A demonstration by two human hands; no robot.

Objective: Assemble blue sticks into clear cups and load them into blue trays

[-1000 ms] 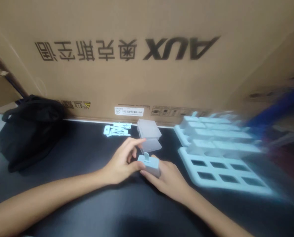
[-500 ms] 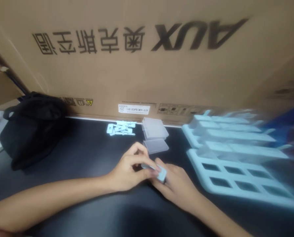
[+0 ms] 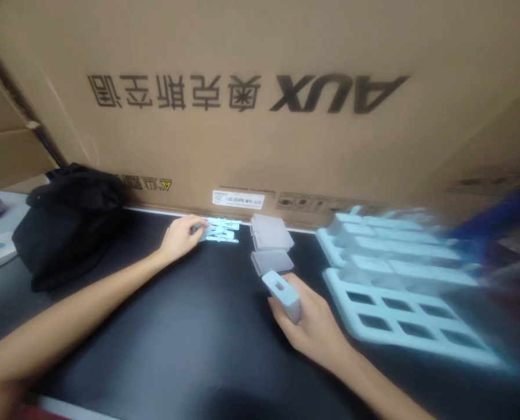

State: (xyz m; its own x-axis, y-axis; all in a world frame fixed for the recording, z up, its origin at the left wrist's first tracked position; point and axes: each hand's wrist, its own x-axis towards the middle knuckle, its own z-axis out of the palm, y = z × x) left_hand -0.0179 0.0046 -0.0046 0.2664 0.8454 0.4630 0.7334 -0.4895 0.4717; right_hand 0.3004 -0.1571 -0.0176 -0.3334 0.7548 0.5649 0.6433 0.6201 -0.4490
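Observation:
My right hand [image 3: 315,318] grips a small ice-pop mould [image 3: 288,303], tilted up, with a light-blue top that has a square hole. Its lower part is hidden by my palm. Farther off to the left, my left hand [image 3: 183,236] reaches to a pile of light-blue plastic sticks [image 3: 222,230]. Thumb and forefinger are closed on a stick at the pile's left end, partly covered by the fingers. Just beyond the mould lie translucent flat cases, a stacked one [image 3: 272,232] and a single one [image 3: 272,262].
Light-blue racks stand on the right: a front one [image 3: 354,318] with several rectangular openings, and one behind holding upright moulds [image 3: 400,248]. A black bag [image 3: 67,227] sits at the left. A large cardboard box [image 3: 251,146] walls off the back of the black table [image 3: 176,344].
My left hand has let go of the mould and moved left and away to the stick pile, closing on a stick. My right hand keeps the mould, its holed top now uncovered.

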